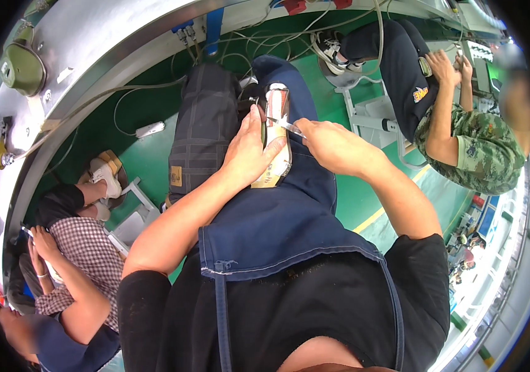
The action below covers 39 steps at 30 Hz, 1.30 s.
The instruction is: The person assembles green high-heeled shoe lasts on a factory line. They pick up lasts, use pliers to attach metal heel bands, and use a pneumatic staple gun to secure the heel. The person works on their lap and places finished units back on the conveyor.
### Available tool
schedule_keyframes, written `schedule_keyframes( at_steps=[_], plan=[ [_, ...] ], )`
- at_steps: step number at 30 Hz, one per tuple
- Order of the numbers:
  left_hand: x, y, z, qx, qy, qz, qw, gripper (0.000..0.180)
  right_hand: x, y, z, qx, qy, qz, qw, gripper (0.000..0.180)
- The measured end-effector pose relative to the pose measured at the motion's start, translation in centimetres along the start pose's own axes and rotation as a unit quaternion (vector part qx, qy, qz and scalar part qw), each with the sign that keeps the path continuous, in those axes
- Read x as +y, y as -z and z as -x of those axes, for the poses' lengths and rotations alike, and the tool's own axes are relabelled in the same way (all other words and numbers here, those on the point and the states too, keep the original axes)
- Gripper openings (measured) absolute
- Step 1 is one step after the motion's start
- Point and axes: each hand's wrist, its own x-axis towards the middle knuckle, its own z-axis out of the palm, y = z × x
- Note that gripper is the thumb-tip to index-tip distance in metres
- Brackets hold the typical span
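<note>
On my lap, over the blue apron [302, 214], lies a long, narrow piece with a pale, printed, glossy surface [279, 164], red and white at its far end. My left hand [251, 144] holds it from the left, thumb across its top and fingers stretched along its side. A dark item shows beyond those fingertips; I cannot make out its kind. My right hand [333, 144] is closed round a thin metal-bladed hand tool [288, 126]. The blade points left across the printed piece, close to my left fingers. Whether it touches the surface, I cannot tell.
A metal workbench [100, 31] curves along the left and far side, carrying an olive-green shoe [22, 68]. Cables and a white power strip [150, 129] lie on the green floor below. Seated people work at left and right, one in a camouflage shirt [485, 152].
</note>
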Motion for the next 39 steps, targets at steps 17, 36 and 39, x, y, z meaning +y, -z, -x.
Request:
schedule_keyframes(
  at_steps=[17, 36, 39],
  plan=[
    [-3.9, 0.0, -4.9, 0.047, -0.027, 0.376, 0.925, 0.070, -1.3, 3.2, -2.0, -0.140, -0.035, -0.020, 0.989, 0.028],
    [-1.6, -0.3, -10.3, 0.002, -0.073, 0.396, 0.915, 0.055, 1.6, 2.9, -3.3, -0.136, 0.048, 0.031, 0.989, 0.026],
    [-1.6, -0.5, -10.3, 0.013, -0.083, 0.389, 0.917, 0.055, 2.2, 2.5, -3.2, -0.124, 0.067, 0.031, 0.990, 0.024]
  ],
)
